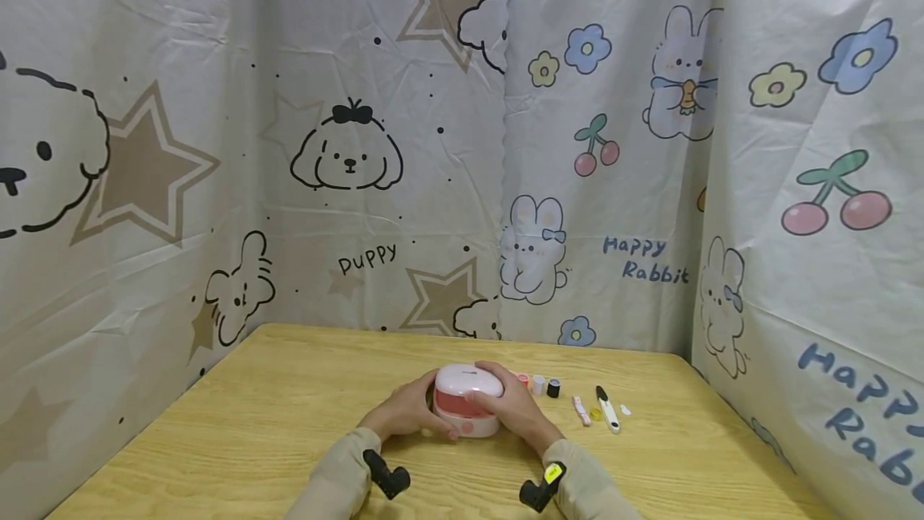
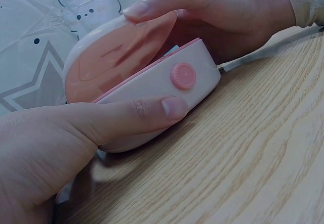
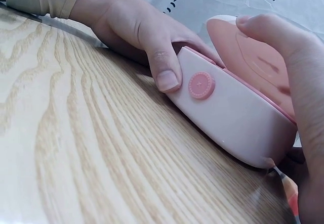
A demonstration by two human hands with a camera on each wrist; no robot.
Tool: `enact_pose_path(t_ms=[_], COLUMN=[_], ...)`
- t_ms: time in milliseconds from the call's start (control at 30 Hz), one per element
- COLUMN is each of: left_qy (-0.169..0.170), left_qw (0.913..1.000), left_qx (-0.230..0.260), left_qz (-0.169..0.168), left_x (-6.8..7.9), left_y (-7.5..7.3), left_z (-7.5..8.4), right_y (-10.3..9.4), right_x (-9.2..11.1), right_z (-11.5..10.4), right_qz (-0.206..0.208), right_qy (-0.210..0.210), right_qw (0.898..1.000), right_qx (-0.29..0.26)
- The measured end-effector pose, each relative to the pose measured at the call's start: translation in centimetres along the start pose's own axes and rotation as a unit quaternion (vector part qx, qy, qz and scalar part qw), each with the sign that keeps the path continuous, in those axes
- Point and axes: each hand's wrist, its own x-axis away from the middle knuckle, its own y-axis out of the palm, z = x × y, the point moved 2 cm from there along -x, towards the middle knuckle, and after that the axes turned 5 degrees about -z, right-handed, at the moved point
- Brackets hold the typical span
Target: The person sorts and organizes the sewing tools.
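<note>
Gripping the pink-and-white box (image 1: 455, 405) from both sides, the left hand (image 1: 407, 408) and the right hand (image 1: 518, 408) have it on the tabletop (image 1: 216, 440), well apart from the far edge and roughly midway between the left and right edges. Look at that hold: the left is spread wide around the base (image 3: 238, 113), thumb along its front just beside the round pink button (image 2: 183, 76), while the right has its thumb up on the rim of the lid (image 2: 119, 57), though where its other fingers press I can't quite tell. And the lid stands ajar! Partway, I'd call it: the two halves are apart, yet it's neither fully back nor down, and whether it's rising or falling I can't say. A pale blue sliver (image 2: 172, 50) peeks out at the rim; the rest inside stays hidden. Over towards the right edge, out of either grasp, lie a red spool (image 1: 523, 380), a white spool (image 1: 538, 385), a dark spool (image 1: 553, 388), a pink-and-white strip (image 1: 581, 412) and a slim black-and-white tool (image 1: 609, 410). So the lid is the business in hand, and settling it one way or the other looks, to me, like what remains.
</note>
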Motion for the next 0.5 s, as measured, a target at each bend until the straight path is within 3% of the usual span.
enact_pose_path(t_ms=[500], left_qy=[0.004], left_qw=[1.0000], left_qx=[-0.003], left_qz=[-0.001], left_x=[-0.10], left_y=[0.03], left_z=[-0.27], right_y=[-0.02], right_x=[-0.15], right_z=[-0.04], right_qz=[0.019], right_qy=[0.001], right_qw=[1.000], right_qx=[-0.004])
